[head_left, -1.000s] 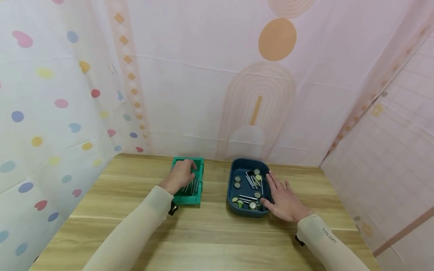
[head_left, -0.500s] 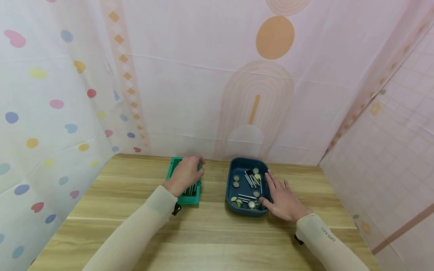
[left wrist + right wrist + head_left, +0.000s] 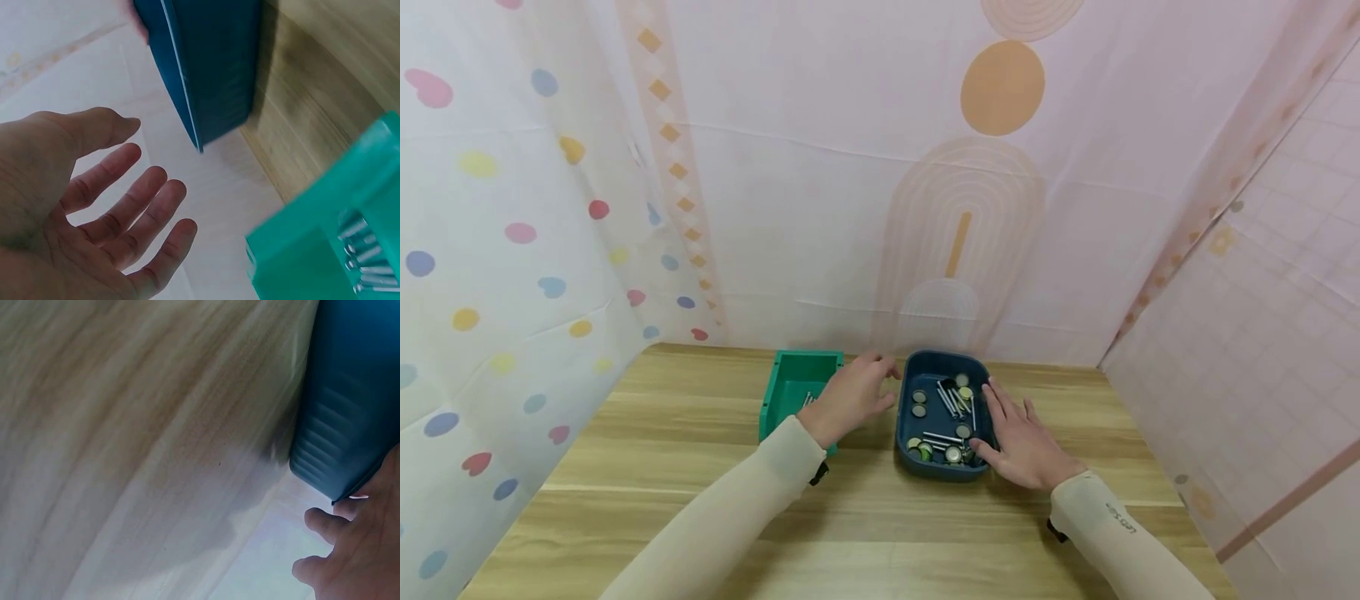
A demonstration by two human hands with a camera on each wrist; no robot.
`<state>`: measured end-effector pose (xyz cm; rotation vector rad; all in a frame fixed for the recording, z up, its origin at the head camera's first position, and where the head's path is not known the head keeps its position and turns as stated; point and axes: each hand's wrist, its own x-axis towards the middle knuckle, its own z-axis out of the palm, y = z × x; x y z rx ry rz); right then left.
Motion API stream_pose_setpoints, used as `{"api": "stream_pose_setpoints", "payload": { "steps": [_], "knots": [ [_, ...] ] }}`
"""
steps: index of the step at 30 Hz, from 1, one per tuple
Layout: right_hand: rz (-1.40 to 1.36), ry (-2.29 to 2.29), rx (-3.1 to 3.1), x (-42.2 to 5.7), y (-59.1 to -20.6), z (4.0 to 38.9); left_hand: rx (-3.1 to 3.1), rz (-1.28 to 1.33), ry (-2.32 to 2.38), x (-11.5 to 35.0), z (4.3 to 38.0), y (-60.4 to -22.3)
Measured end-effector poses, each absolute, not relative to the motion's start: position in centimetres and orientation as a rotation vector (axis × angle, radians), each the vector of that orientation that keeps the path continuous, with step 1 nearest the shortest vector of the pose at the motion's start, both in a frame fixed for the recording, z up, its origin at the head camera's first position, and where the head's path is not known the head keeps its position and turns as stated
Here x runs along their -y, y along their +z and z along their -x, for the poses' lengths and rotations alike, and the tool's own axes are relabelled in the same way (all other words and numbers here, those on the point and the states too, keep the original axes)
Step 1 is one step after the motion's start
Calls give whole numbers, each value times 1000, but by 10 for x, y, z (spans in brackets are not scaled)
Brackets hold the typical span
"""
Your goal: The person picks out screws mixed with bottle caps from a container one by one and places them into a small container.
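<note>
My left hand (image 3: 853,396) hovers between the two bins, its fingers relaxed and nothing in them, as the left wrist view shows. Under its wrist stands the green bin (image 3: 772,392), partly covered by the arm; several metal screws (image 3: 369,256) lie inside. To the right is a dark blue bin (image 3: 943,471) holding several long screws (image 3: 947,400) and round metal caps (image 3: 919,404). My right hand (image 3: 1026,446) rests along that bin's right rim with its fingers extended. In the right wrist view, its fingertips (image 3: 322,522) show beside the bin's corner.
Both bins stand near the back edge of the wooden table (image 3: 865,533), close to a patterned curtain (image 3: 820,208). Another curtain with coloured spots (image 3: 535,250) hangs at the left, and a pale one (image 3: 1262,333) at the right.
My left hand has come out from over the green bin and moved right toward the blue bin, uncovering much of the green bin. The right hand has stayed at the blue bin's rim.
</note>
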<state>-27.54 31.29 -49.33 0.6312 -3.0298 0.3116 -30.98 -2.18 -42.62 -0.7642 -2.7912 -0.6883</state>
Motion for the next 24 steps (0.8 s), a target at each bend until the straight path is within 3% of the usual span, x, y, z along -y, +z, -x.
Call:
{"api": "stream_pose_setpoints", "payload": {
  "steps": [24],
  "knots": [
    [-628, 303, 3024, -316, -496, 277, 2949, 1113, -355, -59, 317, -415]
  ]
}}
